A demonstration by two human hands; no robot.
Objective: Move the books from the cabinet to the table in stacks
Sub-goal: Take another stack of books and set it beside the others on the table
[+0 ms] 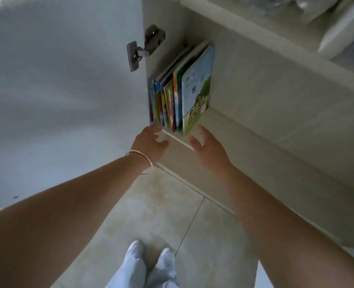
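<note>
The books (181, 90) stand upright in a tight row at the far left end of the cabinet's (276, 84) lower shelf (224, 125), packed vs. the left side wall just below the door hinge (145, 46). Spines/bottom edges face out toward the person; long axis of each book runs vertical, and the row's depth runs back into the cabinet. The outermost book on the right, w/ a blue-green cover (197, 94), shows its full face. Both hands reach forward, straight ahead and slightly above wrist level, w/ the row centred between them. Left hand (151, 142), bangle (140, 159) on the wrist, has fingertips just at the lower left corner of the row, maybe touching, can't say for sure. Right hand (207, 146) sits just below and beside the blue-green cover's bottom edge, near but apart. Both hands are spread, fingers loosely extended, holding nothing; they're apart, about the row's width between them. Left looks marginally nearer. Likely next move: close in from both sides, squeeze the row as one block, and draw it out toward the body. The counter isn't in view; only tiled floor (172, 215) and feet below.
</note>
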